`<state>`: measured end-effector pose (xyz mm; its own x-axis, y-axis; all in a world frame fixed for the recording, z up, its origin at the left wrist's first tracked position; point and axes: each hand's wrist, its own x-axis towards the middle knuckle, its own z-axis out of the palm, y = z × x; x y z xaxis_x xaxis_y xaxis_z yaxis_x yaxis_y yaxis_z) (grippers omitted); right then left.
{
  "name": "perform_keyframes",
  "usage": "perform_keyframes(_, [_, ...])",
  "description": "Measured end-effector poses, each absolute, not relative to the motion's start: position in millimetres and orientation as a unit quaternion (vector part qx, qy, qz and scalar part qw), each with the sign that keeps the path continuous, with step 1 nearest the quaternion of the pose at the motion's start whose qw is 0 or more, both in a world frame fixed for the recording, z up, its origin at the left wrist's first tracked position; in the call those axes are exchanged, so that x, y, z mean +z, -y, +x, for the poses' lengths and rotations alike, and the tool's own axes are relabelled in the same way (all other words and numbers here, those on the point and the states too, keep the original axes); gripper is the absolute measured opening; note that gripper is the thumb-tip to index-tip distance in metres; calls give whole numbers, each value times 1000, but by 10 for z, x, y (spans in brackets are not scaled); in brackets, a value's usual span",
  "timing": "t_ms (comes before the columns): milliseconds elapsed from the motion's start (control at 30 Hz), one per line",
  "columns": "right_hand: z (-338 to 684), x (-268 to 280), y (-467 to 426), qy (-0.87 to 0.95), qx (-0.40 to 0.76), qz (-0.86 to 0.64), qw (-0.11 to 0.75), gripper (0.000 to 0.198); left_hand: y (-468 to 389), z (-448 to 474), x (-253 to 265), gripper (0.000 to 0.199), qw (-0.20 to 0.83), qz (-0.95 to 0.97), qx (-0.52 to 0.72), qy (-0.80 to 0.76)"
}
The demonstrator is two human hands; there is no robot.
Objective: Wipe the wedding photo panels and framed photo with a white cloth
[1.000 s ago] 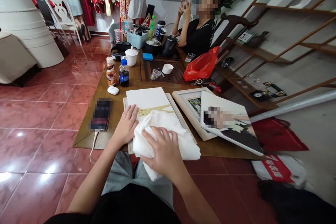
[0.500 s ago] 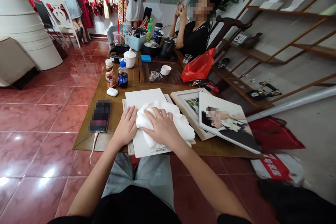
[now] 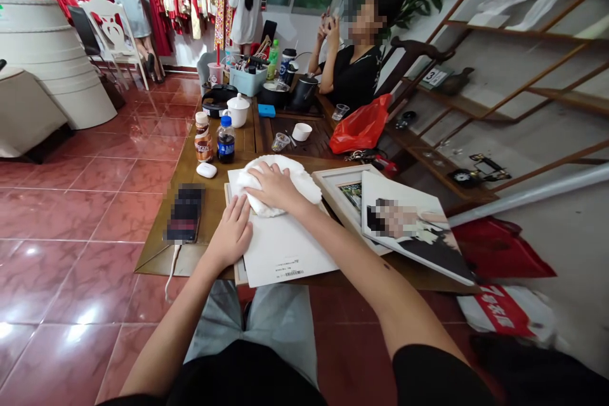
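My right hand point(image 3: 275, 188) presses down on a bunched white cloth point(image 3: 305, 186), its fingers curled into the folds. The cloth lies on the far part of a white board point(image 3: 285, 248) that has small print and a barcode near its front edge. My left hand point(image 3: 233, 229) rests on the board's left edge, fingers stretched out and flat, with nothing in it. Beneath the board a pale wooden frame point(image 3: 241, 274) shows along the left side. To the right, a photo panel point(image 3: 413, 222) leans over another light wooden frame point(image 3: 328, 179) and partly hides it.
On the left lie a phone point(image 3: 185, 212) with a cable and a white earbud case point(image 3: 206, 170). Two bottles, a lidded white mug point(image 3: 238, 110), a small white cup point(image 3: 302, 132) and a red plastic bag point(image 3: 362, 127) stand farther back. A person point(image 3: 354, 57) sits across the table.
My right hand has pushed the cloth away from me toward the board's far edge, baring the near part. My left hand has slid slightly nearer and stays on the board's left edge.
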<state>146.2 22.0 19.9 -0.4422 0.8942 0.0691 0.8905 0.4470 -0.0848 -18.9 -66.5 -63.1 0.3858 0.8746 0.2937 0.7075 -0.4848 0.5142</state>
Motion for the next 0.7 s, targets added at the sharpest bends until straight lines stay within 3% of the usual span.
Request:
perform_keyframes(267, [1194,142,-386,877,43,-473,74,59,676,-168,-570,49,154,818,267,-486])
perform_keyframes(700, [1947,88,-500,806,14,-588,68,62,678,-185,-626,58,154,816,262,-491])
